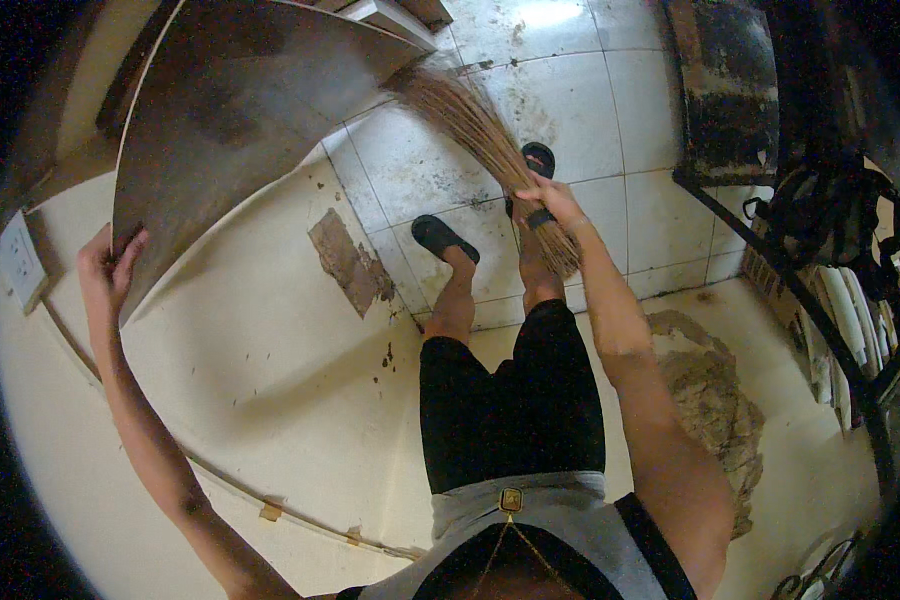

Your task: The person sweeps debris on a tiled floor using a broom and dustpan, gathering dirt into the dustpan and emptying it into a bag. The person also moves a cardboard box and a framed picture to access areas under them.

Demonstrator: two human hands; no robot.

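Observation:
On the left, my left hand [110,265] is closed on the lower edge of a large thin brown board [230,120], which stands tilted beside the wall. My right hand [553,203] is wrapped around the bound handle of a stick broom [460,115]. The broom slants up and to the left, its bristle tips down by the floor at the board's right end. Grime and dark bits lie on the white tiles [570,110] around the bristles. Whether the tips touch the board cannot be made out.
Black slippers [440,238] are on my feet, close to the broom. A white socket box [20,260] and a cable run along the left wall. To the right stand a dark cabinet [732,90], a black bag [825,215] and a rack with stacked papers [850,330]. The wall paint is peeling.

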